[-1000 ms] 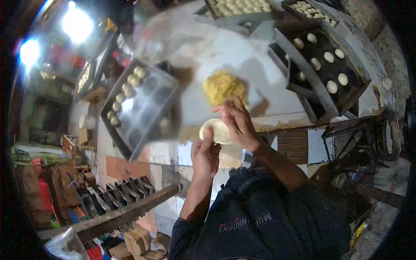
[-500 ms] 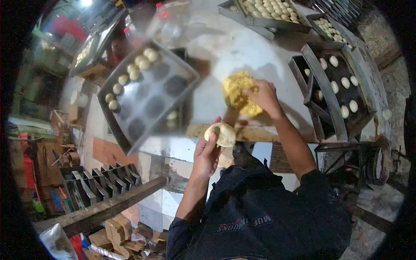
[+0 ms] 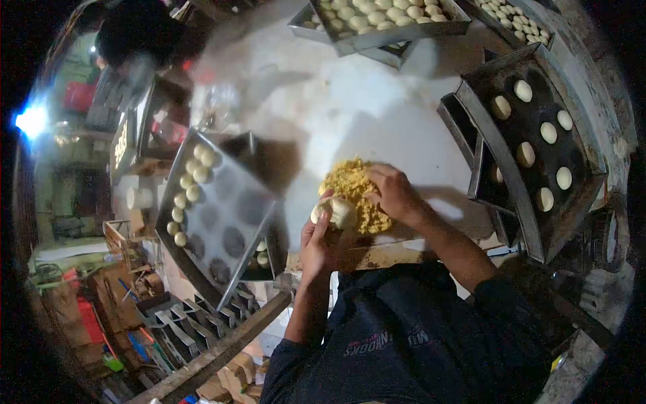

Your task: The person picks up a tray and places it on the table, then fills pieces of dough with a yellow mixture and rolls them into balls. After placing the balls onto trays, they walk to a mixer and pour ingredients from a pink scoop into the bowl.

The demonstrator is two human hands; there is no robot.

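A flattened piece of pale dough (image 3: 339,213) is held in my left hand (image 3: 319,244), thumb over its face, at the table's near edge. Just behind it lies a heap of crumbly yellow filling (image 3: 356,185) on the pale table (image 3: 431,158). My right hand (image 3: 396,195) rests at the heap's right side, its fingers curled into the crumbs; what they pinch is too small to make out. To the left, a metal tray (image 3: 232,195) bears a curved row of round dough balls (image 3: 194,166).
A dark tray (image 3: 538,161) with spaced dough balls lies tilted over another on the right. Full dough trays (image 3: 397,30) stand at the back. Metal moulds (image 3: 182,330) are at lower left, beside a beam (image 3: 222,350). Another person's dark head (image 3: 138,34) shows at upper left.
The view has shifted, so the trays and heap appear lower. My left hand and the dough are now close against the heap; my right hand remains at its right side.
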